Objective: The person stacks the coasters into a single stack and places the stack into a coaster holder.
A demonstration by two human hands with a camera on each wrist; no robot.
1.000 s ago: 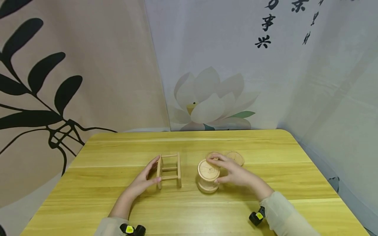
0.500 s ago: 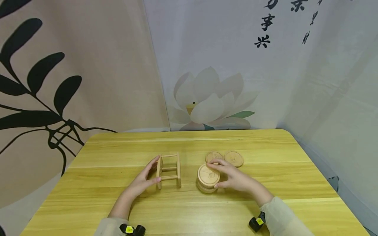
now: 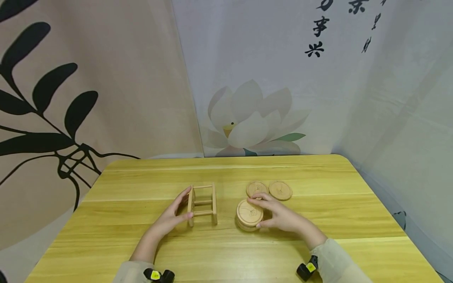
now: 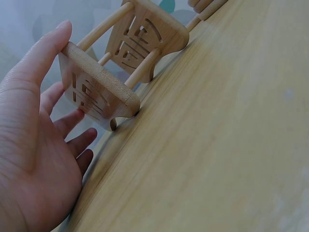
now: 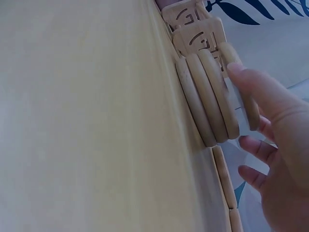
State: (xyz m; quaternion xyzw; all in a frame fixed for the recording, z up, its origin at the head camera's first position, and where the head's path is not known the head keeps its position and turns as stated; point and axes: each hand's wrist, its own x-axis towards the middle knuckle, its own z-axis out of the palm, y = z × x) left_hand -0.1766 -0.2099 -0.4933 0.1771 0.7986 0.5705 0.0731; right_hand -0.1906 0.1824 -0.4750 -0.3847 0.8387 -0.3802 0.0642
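Note:
My left hand (image 3: 163, 225) grips the near side panel of a wooden coaster rack (image 4: 147, 36), thumb at one edge and fingers along its outer face. The rack stands upright on the table, two carved panels joined by round rods. In my right hand (image 3: 281, 213) is a round wooden coaster (image 3: 249, 212) with an engraved drawing, pinched between thumb and fingers. Below it sits a stack of coasters (image 5: 205, 96); the right wrist view shows a narrow gap between them, the held coaster slightly tilted.
Two more coasters lie flat behind the stack, a left one (image 3: 256, 188) and a right one (image 3: 280, 190). The wooden table (image 3: 177, 173) ends at a printed cloth backdrop (image 3: 141, 78). Each sleeve carries a black wrist camera (image 3: 306, 268).
My right hand has lowered the coaster towards the stack, narrowing the gap and uncovering more of the two coasters behind. The left hand and rack have stayed in place.

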